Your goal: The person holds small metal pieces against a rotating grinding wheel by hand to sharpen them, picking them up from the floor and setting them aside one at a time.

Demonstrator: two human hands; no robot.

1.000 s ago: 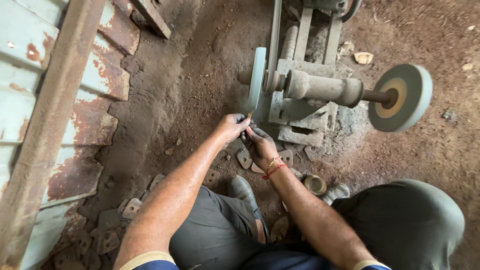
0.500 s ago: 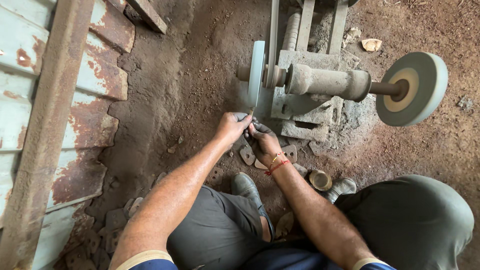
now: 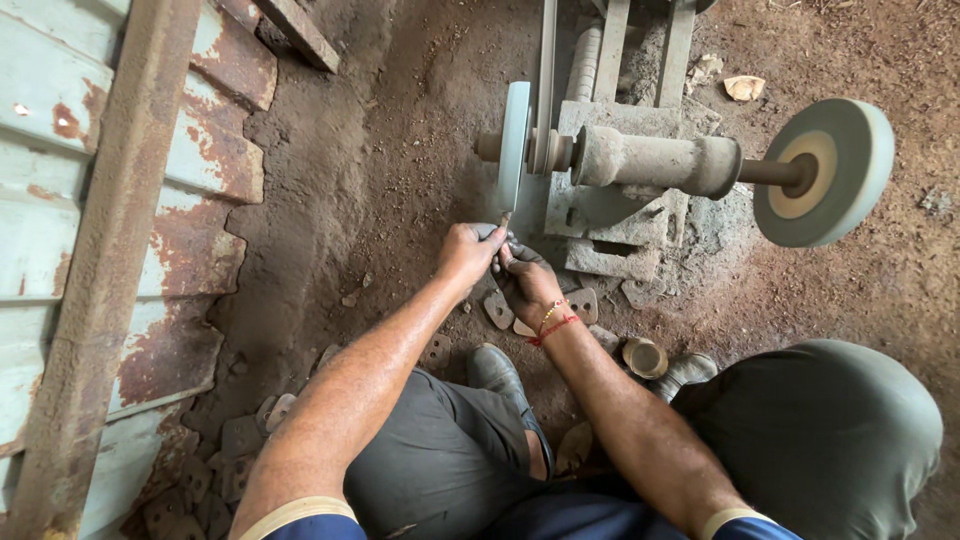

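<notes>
Head camera: left hand (image 3: 468, 252) and right hand (image 3: 527, 283) are together gripping a small metal piece (image 3: 504, 219), pressing it against the grinding wheel (image 3: 513, 145) at twelve o'clock.

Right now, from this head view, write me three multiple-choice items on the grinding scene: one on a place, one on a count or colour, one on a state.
1. Where do both hands meet?
A. at the lower edge of the thin wheel
B. on the thick wheel
C. on the rusty wall

2. How many wheels sit on the shaft?
A. one
B. two
C. four

3. What does the right wrist wear?
A. a watch
B. nothing
C. red and gold bands

Answers:
1 A: the left hand and right hand pinch a small piece just under the thin wheel.
2 B: the thin wheel stands at one end of the shaft, the thick wheel at the other.
3 C: the bands circle the wrist.
</notes>
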